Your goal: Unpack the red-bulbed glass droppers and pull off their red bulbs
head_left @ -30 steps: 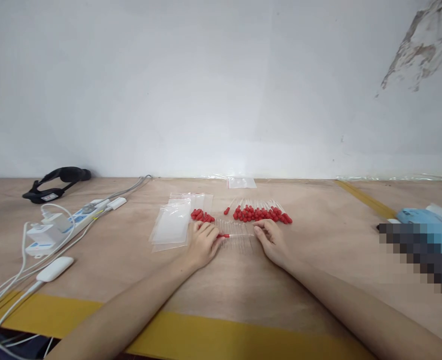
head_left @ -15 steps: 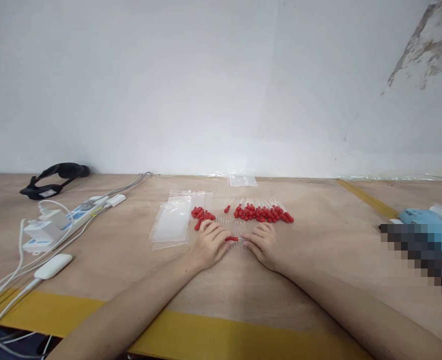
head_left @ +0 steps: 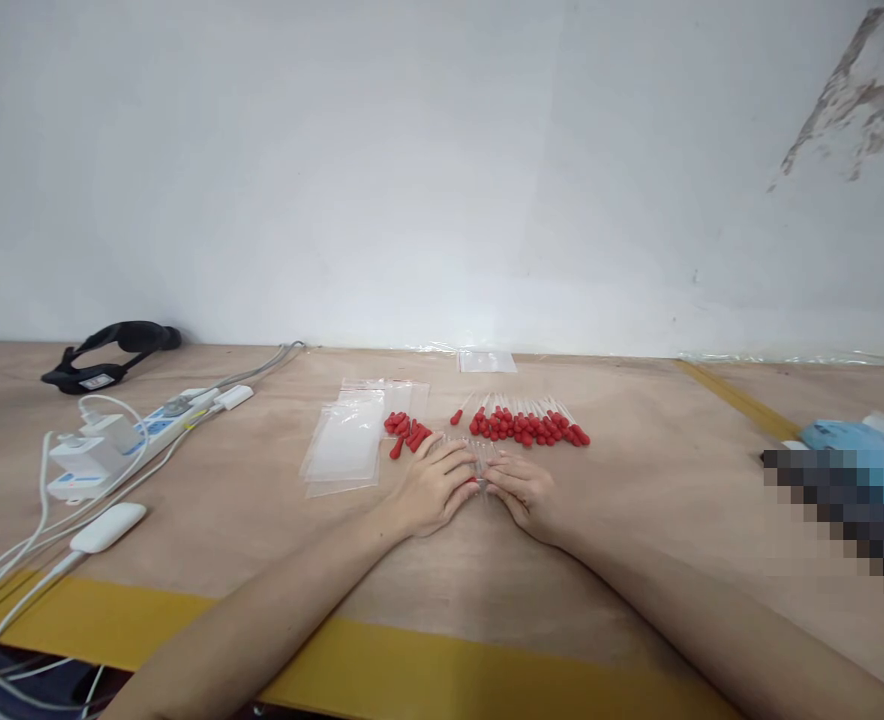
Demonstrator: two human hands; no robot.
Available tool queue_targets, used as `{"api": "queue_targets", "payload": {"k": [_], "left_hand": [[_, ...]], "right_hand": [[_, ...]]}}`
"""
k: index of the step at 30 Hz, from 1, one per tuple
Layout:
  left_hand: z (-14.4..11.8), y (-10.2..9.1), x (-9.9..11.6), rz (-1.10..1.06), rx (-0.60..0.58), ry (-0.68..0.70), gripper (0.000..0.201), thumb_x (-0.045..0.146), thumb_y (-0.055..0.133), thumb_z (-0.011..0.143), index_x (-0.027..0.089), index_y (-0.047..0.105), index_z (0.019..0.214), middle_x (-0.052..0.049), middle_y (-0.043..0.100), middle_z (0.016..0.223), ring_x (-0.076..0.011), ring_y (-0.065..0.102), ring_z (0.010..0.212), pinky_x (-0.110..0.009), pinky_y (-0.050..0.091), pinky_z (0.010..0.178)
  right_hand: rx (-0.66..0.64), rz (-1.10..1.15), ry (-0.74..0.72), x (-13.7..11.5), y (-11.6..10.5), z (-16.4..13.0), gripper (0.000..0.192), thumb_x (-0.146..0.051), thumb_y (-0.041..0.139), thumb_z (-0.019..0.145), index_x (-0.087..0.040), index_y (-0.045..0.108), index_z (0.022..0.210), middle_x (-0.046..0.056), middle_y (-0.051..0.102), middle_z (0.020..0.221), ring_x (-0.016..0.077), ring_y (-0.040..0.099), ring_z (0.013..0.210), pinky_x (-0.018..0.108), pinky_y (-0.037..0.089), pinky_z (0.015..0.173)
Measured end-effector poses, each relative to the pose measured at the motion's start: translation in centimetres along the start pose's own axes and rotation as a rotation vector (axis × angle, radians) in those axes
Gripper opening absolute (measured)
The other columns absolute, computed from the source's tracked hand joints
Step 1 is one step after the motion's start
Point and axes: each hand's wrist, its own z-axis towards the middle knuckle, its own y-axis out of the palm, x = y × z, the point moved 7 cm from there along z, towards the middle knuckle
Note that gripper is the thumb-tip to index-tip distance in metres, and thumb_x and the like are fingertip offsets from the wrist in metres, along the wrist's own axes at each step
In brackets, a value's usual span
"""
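My left hand (head_left: 433,487) and my right hand (head_left: 521,490) lie on the wooden table (head_left: 637,520) with their fingertips meeting. A small red rubber bulb (head_left: 473,481) shows between the fingertips, pinched from the left. My right fingers pinch a thin clear glass tube (head_left: 487,462) that meets it. More clear tubes lie under and just behind the fingers. Behind my right hand lies a row of droppers with red bulbs (head_left: 528,428). A small heap of loose red bulbs (head_left: 406,432) sits behind my left hand.
A stack of clear zip bags (head_left: 344,450) lies left of the bulbs, and one small bag (head_left: 487,361) by the wall. At far left are a power strip (head_left: 112,445) with cables, a white adapter (head_left: 108,527) and a black strap (head_left: 108,360). A blue object (head_left: 847,435) sits right.
Both hands have slid toward each other until the fingertips touch. The red bulb between them is now nearly hidden by the fingers.
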Motion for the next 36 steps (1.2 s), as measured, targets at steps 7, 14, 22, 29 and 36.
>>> {"api": "queue_targets", "payload": {"k": [7,14,22,29,36], "left_hand": [[0.1,-0.3,0.1,-0.015,-0.025,-0.008,0.018,0.026,0.042,0.086,0.020,0.058,0.083,-0.001,0.061,0.103,-0.0187,0.043,0.112,-0.044,0.021,0.102],[0.1,-0.4,0.3,-0.060,-0.067,0.034,0.021,0.025,0.039,0.087,0.020,0.058,0.082,0.000,0.063,0.097,-0.0170,0.046,0.107,-0.043,0.020,0.102],[0.0,-0.1,0.5,-0.092,-0.122,0.049,0.023,0.026,0.036,0.089,0.019,0.057,0.086,-0.001,0.062,0.098,-0.0166,0.046,0.105,-0.042,0.020,0.102],[-0.5,-0.3,0.1,-0.128,-0.102,0.044,0.021,0.023,0.035,0.089,0.020,0.056,0.089,-0.001,0.062,0.098,-0.0163,0.045,0.105,-0.040,0.022,0.101],[-1.8,-2.5,-4.2,-0.144,0.068,-0.249,0.024,0.028,0.035,0.089,0.018,0.057,0.084,-0.005,0.055,0.085,-0.0161,0.050,0.081,-0.031,0.041,0.076]], "right_hand": [[-0.055,-0.007,0.011,-0.5,-0.1,0.2,0.021,-0.016,0.040,0.086,-0.020,0.058,0.097,0.005,0.065,0.089,0.0149,0.056,0.100,0.034,0.043,0.094],[-0.133,-0.093,-0.080,-0.8,0.0,-0.3,0.028,-0.012,0.036,0.085,-0.019,0.056,0.104,0.006,0.063,0.100,0.0158,0.052,0.107,0.038,0.041,0.097],[-0.100,-0.158,-0.216,-2.1,-1.4,-0.2,0.030,-0.008,0.037,0.085,-0.012,0.056,0.109,0.011,0.061,0.106,0.0184,0.047,0.113,0.040,0.039,0.100],[-0.130,-0.138,-0.215,-1.7,-2.8,-0.7,0.035,-0.009,0.033,0.086,-0.016,0.053,0.114,0.009,0.061,0.108,0.0191,0.046,0.114,0.042,0.041,0.098],[-0.010,-0.317,0.220,3.1,-3.6,-1.3,0.027,-0.024,0.042,0.085,-0.021,0.061,0.104,0.005,0.060,0.075,0.0165,0.056,0.074,0.034,0.045,0.071]]}}
